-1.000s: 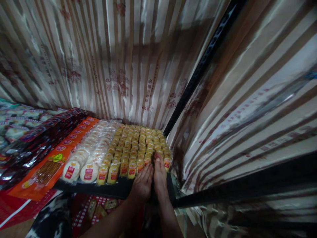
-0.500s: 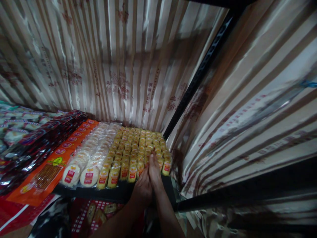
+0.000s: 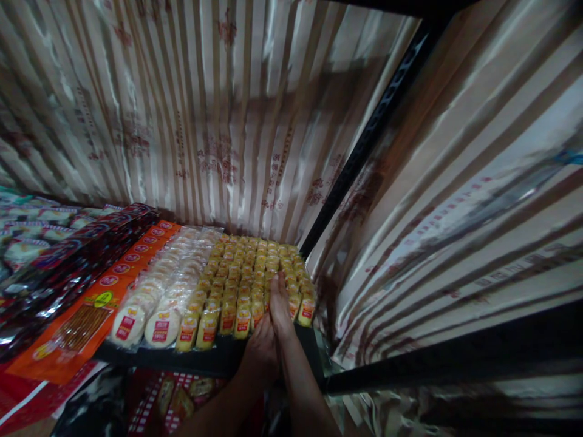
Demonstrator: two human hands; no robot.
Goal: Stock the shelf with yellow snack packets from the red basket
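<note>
Rows of yellow wrapped snack packs [image 3: 243, 315] with red labels stand on a black shelf [image 3: 191, 359]. At the front of these rows, toward the right, my right hand [image 3: 281, 306] reaches in with its fingers stretched out together. Just to its left and lower is my left hand [image 3: 263, 346], its fingers extended and lying close against the right hand. Both are at the front packs; whether anything sits between the palms is hidden. White round wrapped crackers [image 3: 163, 326] in two rows are beside the yellow packs on the left.
Farther left lie an orange packet of stick snacks [image 3: 86, 321] and dark shiny packets [image 3: 82, 255]. Below the shelf is a red basket [image 3: 148, 394] with packaged food. Striped sheeting [image 3: 218, 109] hangs behind, with a black metal post [image 3: 359, 149] at the right corner.
My right hand has slid slightly forward and left along the packs. My left hand has drawn back a little, lower against the right wrist. The packs look unmoved.
</note>
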